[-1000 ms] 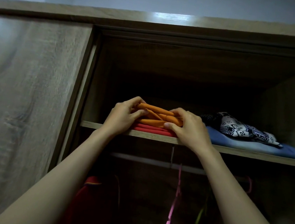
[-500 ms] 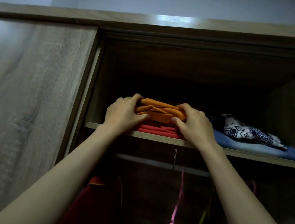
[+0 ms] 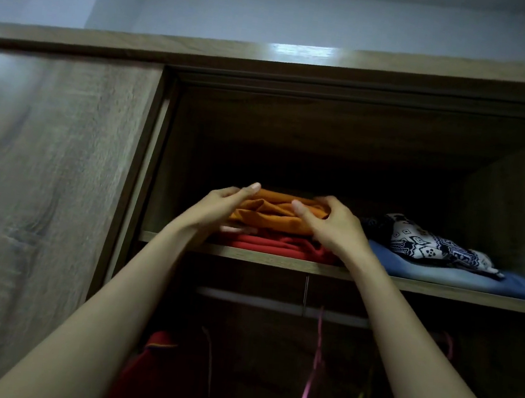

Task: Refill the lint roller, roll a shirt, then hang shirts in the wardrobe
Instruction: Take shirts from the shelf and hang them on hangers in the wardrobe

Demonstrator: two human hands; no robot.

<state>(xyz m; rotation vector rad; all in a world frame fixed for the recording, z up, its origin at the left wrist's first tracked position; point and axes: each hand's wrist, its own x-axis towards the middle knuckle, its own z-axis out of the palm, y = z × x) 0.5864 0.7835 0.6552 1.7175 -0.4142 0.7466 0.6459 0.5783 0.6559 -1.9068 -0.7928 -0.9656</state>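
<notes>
Orange shirt slid back from shelf edge (room behind), left hand and right hand gripping it.

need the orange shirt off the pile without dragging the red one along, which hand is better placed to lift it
Left, probably. The left hand has its fingers under the orange shirt, above the red garment, with the thumb on top. The right hand only grips the upper folds.

Left hand, right hand round shirt

Bare forearms, left hand, right hand
</notes>
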